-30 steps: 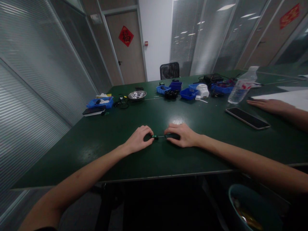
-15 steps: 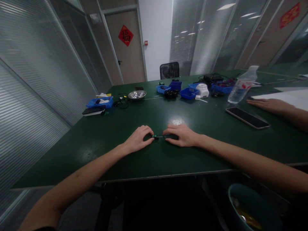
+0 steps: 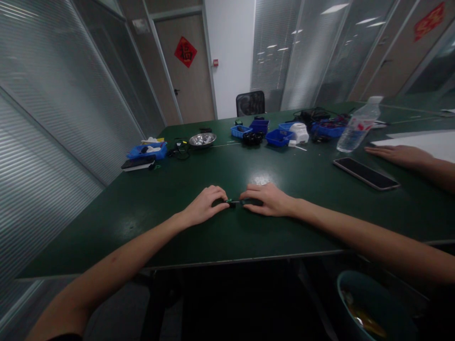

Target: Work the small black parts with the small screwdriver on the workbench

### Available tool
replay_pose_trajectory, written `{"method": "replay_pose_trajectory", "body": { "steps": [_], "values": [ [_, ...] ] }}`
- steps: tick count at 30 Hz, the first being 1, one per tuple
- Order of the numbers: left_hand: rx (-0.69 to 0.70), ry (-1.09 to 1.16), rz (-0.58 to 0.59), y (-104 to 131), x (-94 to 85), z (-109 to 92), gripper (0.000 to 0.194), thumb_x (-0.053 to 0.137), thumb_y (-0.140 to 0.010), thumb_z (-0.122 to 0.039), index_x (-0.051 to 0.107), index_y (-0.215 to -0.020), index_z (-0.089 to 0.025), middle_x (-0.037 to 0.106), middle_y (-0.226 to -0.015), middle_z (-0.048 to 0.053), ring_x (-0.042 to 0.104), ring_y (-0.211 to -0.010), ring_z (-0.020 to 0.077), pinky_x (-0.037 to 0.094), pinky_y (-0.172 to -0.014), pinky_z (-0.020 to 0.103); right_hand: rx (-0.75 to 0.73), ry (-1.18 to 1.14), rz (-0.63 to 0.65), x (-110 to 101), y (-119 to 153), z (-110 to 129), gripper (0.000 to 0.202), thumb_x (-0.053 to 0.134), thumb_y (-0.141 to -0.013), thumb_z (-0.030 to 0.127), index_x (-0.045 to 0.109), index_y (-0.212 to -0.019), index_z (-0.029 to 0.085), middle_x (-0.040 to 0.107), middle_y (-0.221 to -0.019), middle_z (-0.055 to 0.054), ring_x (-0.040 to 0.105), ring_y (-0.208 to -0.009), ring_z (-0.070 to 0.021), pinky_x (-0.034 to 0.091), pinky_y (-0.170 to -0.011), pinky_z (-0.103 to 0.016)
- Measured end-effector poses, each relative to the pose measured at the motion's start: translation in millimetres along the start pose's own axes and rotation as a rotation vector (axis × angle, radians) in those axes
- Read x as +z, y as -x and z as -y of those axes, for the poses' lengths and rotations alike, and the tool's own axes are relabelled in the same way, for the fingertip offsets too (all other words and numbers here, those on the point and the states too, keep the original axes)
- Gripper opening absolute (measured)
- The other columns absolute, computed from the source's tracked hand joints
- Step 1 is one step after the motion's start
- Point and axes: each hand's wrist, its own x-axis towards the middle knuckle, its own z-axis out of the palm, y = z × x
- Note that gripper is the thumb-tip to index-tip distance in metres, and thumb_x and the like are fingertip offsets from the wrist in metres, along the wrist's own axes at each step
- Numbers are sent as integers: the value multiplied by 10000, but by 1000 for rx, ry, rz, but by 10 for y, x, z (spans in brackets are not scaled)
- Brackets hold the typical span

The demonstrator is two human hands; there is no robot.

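My left hand (image 3: 203, 204) rests on the green tabletop (image 3: 199, 241), thumb and fingers pinching a small green-and-black part (image 3: 232, 204). Its exact kind is too small to make out. Facing it from the right, my right hand (image 3: 272, 200) is closed on a small screwdriver (image 3: 242, 202). The screwdriver's thin metal shaft points left and reaches the part; whether the tip sits inside it I cannot tell. Most of the dark handle is hidden by my fingers.
A phone (image 3: 366, 174), a water bottle (image 3: 359, 125) and another person's hand (image 3: 398, 155) are at right. Farther back stand blue trays (image 3: 279, 138), a metal bowl (image 3: 202, 140) and cables. At left is a blue basket (image 3: 147, 150); below the edge, a bin (image 3: 373, 303).
The small part has turned slightly between my left fingers, its black side showing more. Both hands stay in almost the same place.
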Motion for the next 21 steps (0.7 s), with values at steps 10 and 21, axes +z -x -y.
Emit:
{"method": "replay_pose_trajectory", "body": {
  "steps": [10, 21],
  "values": [
    [-14, 9, 27, -14, -8, -37, 218, 666, -1076, -418, 690, -1089, -201, 702, -1231, 101, 621, -1169, 266, 460, -1049, 419, -35, 26, 4, 6, -1, 7, 360, 540, -1123, 453, 687, -1342, 208, 680, -1080, -69, 626, -774, -157, 392, -617, -283],
    [-6, 44, -2, -23, 23, -9, 216, 723, -1042, -410, 698, -1057, -196, 710, -1182, 91, 632, -1123, 257, 476, -1028, 411, -59, 41, 8, -12, -1, 41, 391, 496, -1148, 463, 693, -1356, 197, 684, -1081, -72, 616, -742, -143, 405, -617, -276]
  ]
}}
